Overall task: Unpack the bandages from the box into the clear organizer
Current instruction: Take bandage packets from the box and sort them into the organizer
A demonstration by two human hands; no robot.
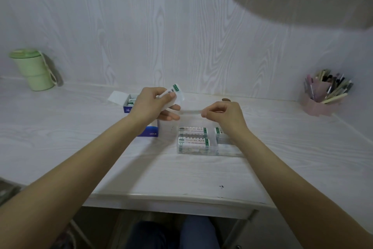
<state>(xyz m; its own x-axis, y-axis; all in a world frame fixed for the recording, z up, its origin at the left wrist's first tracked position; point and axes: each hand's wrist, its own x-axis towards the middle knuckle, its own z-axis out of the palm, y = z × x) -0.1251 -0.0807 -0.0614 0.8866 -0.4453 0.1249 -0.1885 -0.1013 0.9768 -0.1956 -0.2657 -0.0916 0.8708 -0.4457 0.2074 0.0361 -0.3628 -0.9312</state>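
Mid-unpack: left hand (150, 105) is gripping a bandage stack (175, 93) above the open box (133, 105); right hand (224, 112) is pinching one bandage (190, 112) off it. Next: lowering it into the clear organizer (210, 144) on the tabletop (282, 148), beside the packs already inside.

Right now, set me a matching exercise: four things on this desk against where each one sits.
Things:
1. green cup
2. pen holder
3. blue box
4. clear organizer

Places:
A. far right, by the wall
B. under the left hand
C. far left, by the wall
D. under the right hand

Pairs: 1-C, 2-A, 3-B, 4-D
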